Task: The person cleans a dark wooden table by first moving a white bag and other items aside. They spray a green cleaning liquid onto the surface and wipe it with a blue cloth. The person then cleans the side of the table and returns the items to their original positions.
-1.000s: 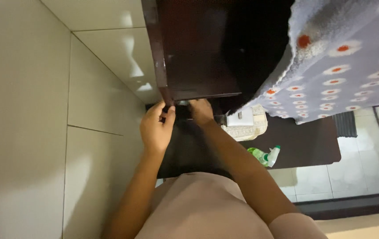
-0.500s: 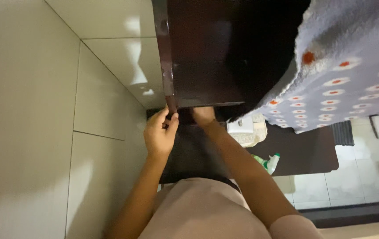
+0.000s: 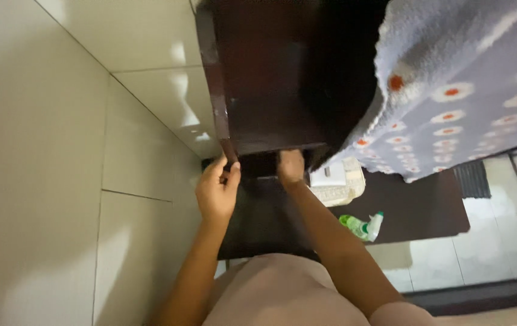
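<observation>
- Cabinet [image 3: 270, 90] — dark wood, filling the view from 11 to 1 o'clock; its lower edge meets both hands near the centre
- left hand [image 3: 216, 190] pinches the cabinet's bottom corner, fingers closed on the edge
- right hand [image 3: 290, 167] touches the underside at 12 o'clock; grip hidden — cannot tell
- blanket [image 3: 457, 90], grey with orange-centred dots, hangs at 2 o'clock
- green bottle [image 3: 360, 226] lies on a dark mat [image 3: 415, 208] at 4 o'clock, near a white basket [image 3: 338, 184]
</observation>
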